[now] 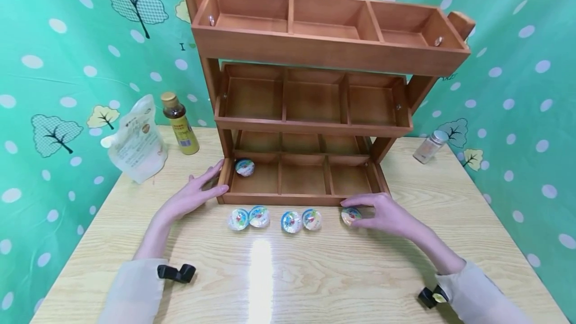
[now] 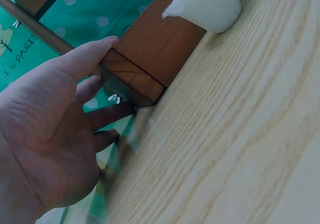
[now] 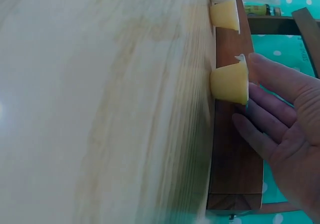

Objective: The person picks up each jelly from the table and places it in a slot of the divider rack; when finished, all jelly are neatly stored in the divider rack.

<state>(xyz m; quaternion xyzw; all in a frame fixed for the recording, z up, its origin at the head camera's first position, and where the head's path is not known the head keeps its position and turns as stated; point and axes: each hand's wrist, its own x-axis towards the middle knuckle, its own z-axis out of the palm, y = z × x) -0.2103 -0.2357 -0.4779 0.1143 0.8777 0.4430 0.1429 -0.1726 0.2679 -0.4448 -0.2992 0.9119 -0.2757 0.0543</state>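
A three-tier wooden rack (image 1: 303, 199) stands on the table. My left hand (image 1: 191, 196) touches the left end of its bottom tier, thumb at the front corner and the other fingers spread along the side. Beside the front right of that tier, my right hand (image 1: 384, 214) hovers around a yellow jelly cup (image 3: 230, 84), thumb and fingers on either side and apart from each other. Several more jelly cups, among them one white cup (image 2: 212, 6), line the rack's front. Another jelly cup (image 1: 245, 167) sits in the bottom tier's left compartment.
Left of the rack stand a white plastic pouch (image 1: 139, 141) and a brown bottle with a yellow label (image 1: 182, 126). A small clear jar (image 1: 430, 146) is at the right. Polka-dot cloth (image 1: 67, 79) hangs behind the wooden table (image 1: 337, 279).
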